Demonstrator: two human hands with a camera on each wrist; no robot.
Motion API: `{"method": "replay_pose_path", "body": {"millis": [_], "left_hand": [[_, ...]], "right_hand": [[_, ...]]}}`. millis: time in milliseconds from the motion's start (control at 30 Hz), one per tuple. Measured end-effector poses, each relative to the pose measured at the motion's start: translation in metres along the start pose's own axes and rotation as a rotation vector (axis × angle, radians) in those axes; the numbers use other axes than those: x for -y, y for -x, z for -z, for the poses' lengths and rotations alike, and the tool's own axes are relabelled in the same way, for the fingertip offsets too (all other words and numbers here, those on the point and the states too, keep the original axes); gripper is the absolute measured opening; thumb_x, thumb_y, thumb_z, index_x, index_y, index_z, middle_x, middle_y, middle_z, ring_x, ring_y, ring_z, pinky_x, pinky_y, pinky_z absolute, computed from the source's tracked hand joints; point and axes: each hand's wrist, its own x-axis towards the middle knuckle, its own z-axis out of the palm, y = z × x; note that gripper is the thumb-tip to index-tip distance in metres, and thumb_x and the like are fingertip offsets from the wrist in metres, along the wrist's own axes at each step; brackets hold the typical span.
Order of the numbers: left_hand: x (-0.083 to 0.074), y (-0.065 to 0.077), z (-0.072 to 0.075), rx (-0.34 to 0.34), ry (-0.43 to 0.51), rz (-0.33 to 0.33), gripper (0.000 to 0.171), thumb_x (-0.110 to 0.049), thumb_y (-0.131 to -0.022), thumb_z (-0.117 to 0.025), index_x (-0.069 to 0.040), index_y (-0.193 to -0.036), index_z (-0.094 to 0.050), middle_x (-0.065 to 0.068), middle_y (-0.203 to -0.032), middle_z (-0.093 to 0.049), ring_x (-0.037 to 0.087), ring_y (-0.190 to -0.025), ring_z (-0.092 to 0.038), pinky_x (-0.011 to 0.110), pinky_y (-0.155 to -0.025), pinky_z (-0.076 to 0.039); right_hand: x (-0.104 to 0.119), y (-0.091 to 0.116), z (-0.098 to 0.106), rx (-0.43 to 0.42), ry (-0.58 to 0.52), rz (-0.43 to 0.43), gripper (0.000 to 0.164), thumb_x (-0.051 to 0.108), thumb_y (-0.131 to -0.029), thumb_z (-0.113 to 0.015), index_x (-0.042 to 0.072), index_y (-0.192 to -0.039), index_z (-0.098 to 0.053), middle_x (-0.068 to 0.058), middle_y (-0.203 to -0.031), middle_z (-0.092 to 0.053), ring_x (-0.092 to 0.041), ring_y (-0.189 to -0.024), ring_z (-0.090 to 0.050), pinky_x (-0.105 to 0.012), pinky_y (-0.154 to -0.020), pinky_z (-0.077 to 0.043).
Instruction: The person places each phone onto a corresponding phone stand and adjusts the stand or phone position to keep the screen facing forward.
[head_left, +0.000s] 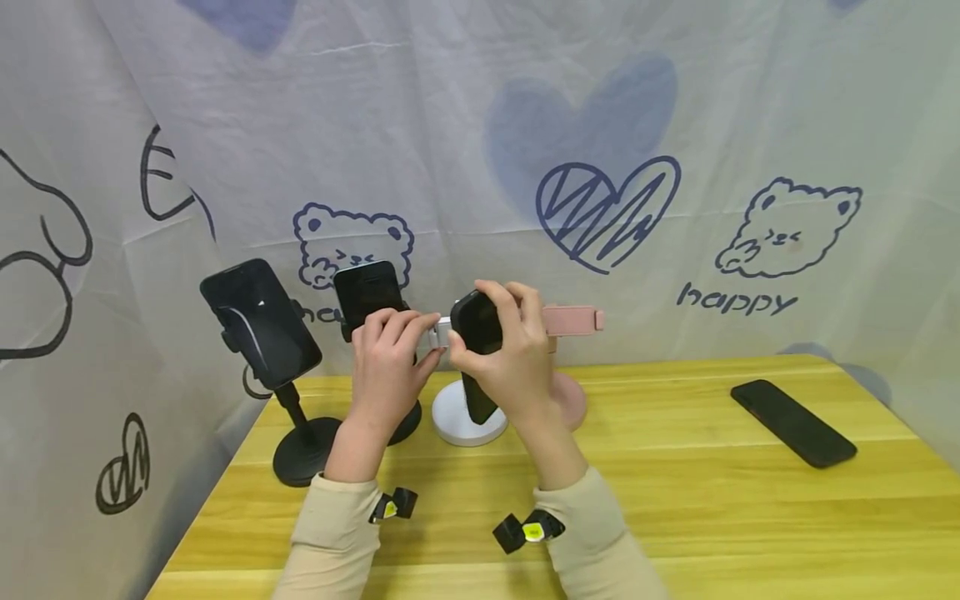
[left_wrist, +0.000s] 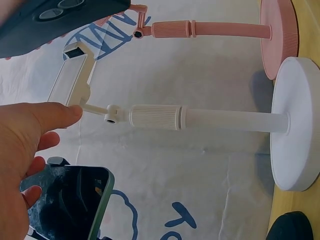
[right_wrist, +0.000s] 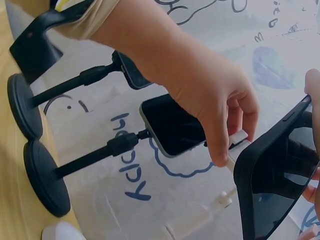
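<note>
Between the thumb and fingers of my left hand (head_left: 384, 362) is the clamp end of a white phone stand (left_wrist: 155, 117). Its round white base (head_left: 471, 429) stands on the table. My right hand (head_left: 521, 358) grips a black smartphone (head_left: 478, 321) by its edges, tilted just in front of the white clamp. Whether phone and clamp touch I cannot tell. In the left wrist view the phone's camera side (left_wrist: 75, 20) passes above the clamp. Just behind my right hand, a pink phone stand (head_left: 573, 321) holds its clamp out sideways.
At the left, a black stand (head_left: 303, 454) carries a phone (head_left: 262, 321). Beside it, another phone (head_left: 366, 287) sits on a second black stand, partly behind my left hand. A dark phone (head_left: 793, 423) lies flat at the table's right. A printed cloth (head_left: 450, 150) hangs behind the table.
</note>
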Motion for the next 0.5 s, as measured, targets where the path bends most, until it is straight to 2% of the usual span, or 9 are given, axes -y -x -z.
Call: {"method": "replay_pose_path", "body": {"millis": [167,500], "left_hand": [[0.0,0.0,0.0,-0.016,0.005,-0.01,0.042,-0.02,-0.074,-0.085,-0.011,-0.112,-0.07,0.009,-0.105,-0.068,0.03,-0.103,-0.05,0.048,-0.08,-0.04],[0.001,0.001,0.001,0.001,0.007,-0.011,0.041,-0.019,-0.075,-0.085,-0.01,-0.112,-0.069,0.009,-0.105,-0.067,0.031,-0.105,-0.05,0.049,-0.083,-0.04]], "right_hand": [[0.002,-0.002,-0.006,-0.019,-0.037,0.006,0.056,0.029,-0.074,-0.075,0.01,-0.123,-0.059,-0.019,-0.108,-0.052,-0.03,-0.095,-0.055,-0.041,-0.076,-0.054],[0.002,-0.006,-0.016,-0.052,-0.079,-0.026,0.055,0.03,-0.074,-0.074,0.01,-0.123,-0.059,-0.019,-0.108,-0.052,-0.029,-0.095,-0.054,-0.041,-0.076,-0.052]]}}
